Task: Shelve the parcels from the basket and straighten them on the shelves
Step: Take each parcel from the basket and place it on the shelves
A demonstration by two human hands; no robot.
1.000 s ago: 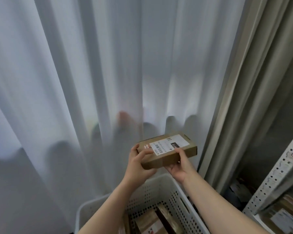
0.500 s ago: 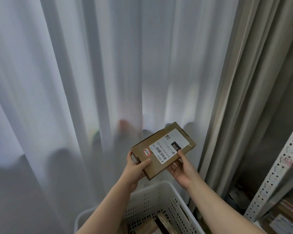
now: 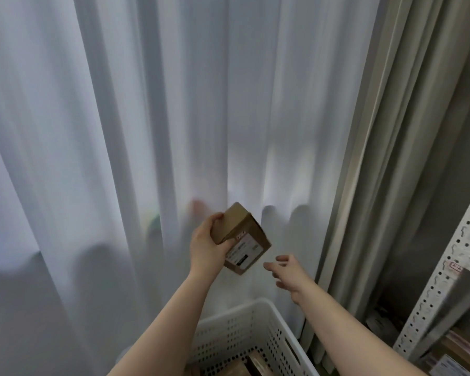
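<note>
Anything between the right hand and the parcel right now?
Nothing: head view shows a bare gap between right hand and parcel, only curtain behind.

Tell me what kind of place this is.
Probably a parcel storeroom or pick-up point: a metal shelf rack holds labelled parcels, a white basket holds more boxes, and the left hand grips a labelled cardboard parcel.

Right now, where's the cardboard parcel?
Head view, centre: the parcel is gripped in the left hand, tilted, above the white basket; the right hand is open beside it, not touching.
</note>
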